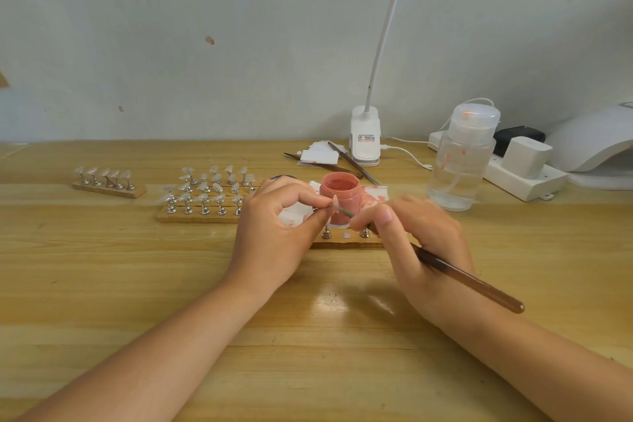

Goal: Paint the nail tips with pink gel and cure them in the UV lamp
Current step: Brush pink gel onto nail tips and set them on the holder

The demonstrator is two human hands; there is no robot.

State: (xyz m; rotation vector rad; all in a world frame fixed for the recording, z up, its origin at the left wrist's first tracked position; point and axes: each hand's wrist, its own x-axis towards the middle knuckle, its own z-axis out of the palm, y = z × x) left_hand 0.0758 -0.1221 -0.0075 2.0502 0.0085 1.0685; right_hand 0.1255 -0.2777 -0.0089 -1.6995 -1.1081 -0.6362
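Right in the middle of the frame, the left hand (pixel 274 233) pinches a small metal stand, and its fingers (pixel 310 197) are closed on the stem. A nail tip (pixel 336 203) sits on top of that stand, just past the fingertips. The right hand (pixel 418 243) grips a brown brush (pixel 469 279) with curled fingers, and the brush end touches the nail tip, or seems to, since that spot is blurry. An open jar of pink gel (pixel 339 193) stands just behind the nail tip. More nail tips on stands (pixel 209 193) sit left of the hands on the wooden worktop (pixel 102 284). The white UV lamp (pixel 596 144) is at the right edge.
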